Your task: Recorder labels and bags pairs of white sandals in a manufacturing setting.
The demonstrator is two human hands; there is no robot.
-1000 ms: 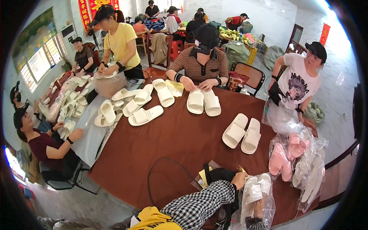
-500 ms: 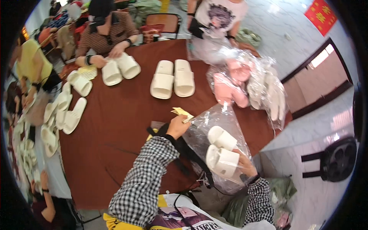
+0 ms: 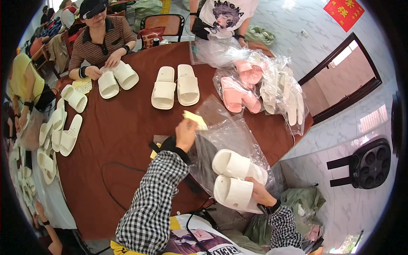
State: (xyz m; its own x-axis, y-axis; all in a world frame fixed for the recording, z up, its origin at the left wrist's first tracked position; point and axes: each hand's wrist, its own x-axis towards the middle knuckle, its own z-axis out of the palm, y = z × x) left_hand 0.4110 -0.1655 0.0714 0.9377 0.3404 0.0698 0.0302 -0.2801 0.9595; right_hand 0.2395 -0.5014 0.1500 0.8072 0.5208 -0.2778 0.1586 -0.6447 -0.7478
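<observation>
My left hand (image 3: 185, 135) is closed on a small yellow sheet (image 3: 195, 120) over the brown-covered table. At the table's near right edge my right hand (image 3: 259, 192) grips a pair of cream slippers (image 3: 233, 193) side by side, thumb over the near one. A clear plastic bag (image 3: 244, 131) lies spread just beyond the slippers, between them and my left hand. A dark round object (image 3: 204, 148) shows beneath the bag, partly hidden by it. Further off, another cream pair (image 3: 175, 90) rests on the table.
Bagged pink slippers (image 3: 233, 94) and bagged white slippers (image 3: 278, 91) lie at the far right. Across the table, a person's hands touch a cream pair (image 3: 118, 78). Several loose slippers (image 3: 70, 135) line the left edge. A black cable (image 3: 102, 174) loops on the cloth (image 3: 97, 140).
The slippers in my right hand have moved left and nearer to me, and now show more plainly in front of the bag. My left hand still holds the yellow sheet, shifted slightly left.
</observation>
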